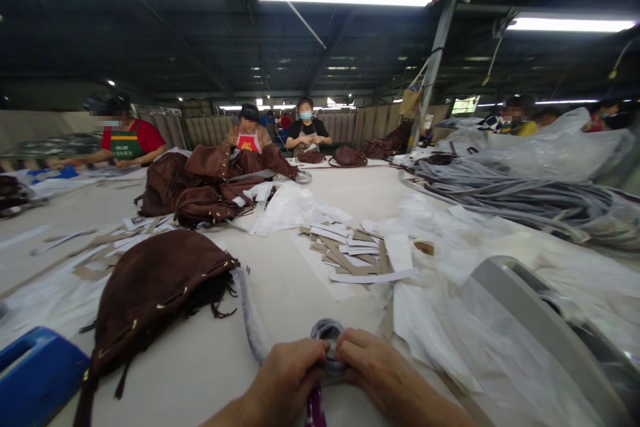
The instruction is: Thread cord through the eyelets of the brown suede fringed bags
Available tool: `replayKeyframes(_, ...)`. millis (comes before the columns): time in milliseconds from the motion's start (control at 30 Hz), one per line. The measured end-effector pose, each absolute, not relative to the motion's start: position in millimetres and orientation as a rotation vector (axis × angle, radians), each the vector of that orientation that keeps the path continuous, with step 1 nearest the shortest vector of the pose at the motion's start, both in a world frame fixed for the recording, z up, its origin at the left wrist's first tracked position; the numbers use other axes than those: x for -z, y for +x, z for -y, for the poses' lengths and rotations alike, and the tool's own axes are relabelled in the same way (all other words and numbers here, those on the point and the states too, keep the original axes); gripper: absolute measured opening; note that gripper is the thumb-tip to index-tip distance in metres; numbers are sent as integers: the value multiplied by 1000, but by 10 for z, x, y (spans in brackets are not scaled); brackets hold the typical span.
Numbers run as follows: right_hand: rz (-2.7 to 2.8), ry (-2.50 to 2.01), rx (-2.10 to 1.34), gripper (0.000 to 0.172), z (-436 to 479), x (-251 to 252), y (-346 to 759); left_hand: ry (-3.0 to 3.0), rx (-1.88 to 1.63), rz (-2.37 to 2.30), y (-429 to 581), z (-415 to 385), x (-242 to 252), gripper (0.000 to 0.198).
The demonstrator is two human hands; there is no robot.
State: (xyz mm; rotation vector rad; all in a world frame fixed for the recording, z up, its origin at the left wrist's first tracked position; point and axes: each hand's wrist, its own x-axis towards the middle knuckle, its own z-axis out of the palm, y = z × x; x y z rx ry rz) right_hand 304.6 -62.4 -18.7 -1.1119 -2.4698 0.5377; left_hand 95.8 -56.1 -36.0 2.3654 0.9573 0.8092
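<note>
At the near edge of the table, my left hand [287, 373] and my right hand [373, 367] are both closed on a coiled strap [327, 328] in greyish wrapping. A wrapped length of strap [249, 310] runs from the coil back to a dark brown bag [155, 280], which lies on its side to the left. The bag has gold-coloured eyelets and a cord threaded along its edge. Below my left fingers shows a shiny purple object [315, 407]; its kind and whether I grip it cannot be made out.
Brown bags [215, 180] are heaped farther back. Cut strips [350, 250] lie mid-table, with white sheets [435, 320] and a grey tape dispenser-like device [545, 327] to the right. Wrapped straps [520, 200] are piled beyond. A blue container [43, 373] stands near left. Several people work across the table.
</note>
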Motion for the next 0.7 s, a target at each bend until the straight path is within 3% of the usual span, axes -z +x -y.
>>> replayKeyframes(133, 2486, -1141, -538, 10, 639, 151, 3049, 2462, -789, -964, 955, 582, 363, 20)
replayKeyframes(433, 2566, -1518, -360, 26, 699, 245, 2854, 2549, -750, -1077, 1195, 641, 423, 12)
replayKeyframes(600, 2467, -1304, -529, 28, 634, 333, 2931, 2460, -624, -1084, 1154, 614, 310, 26)
replayKeyframes(700, 2505, -1106, -713, 33, 573, 210, 3044, 2641, -495, -922, 1036, 539, 87, 24)
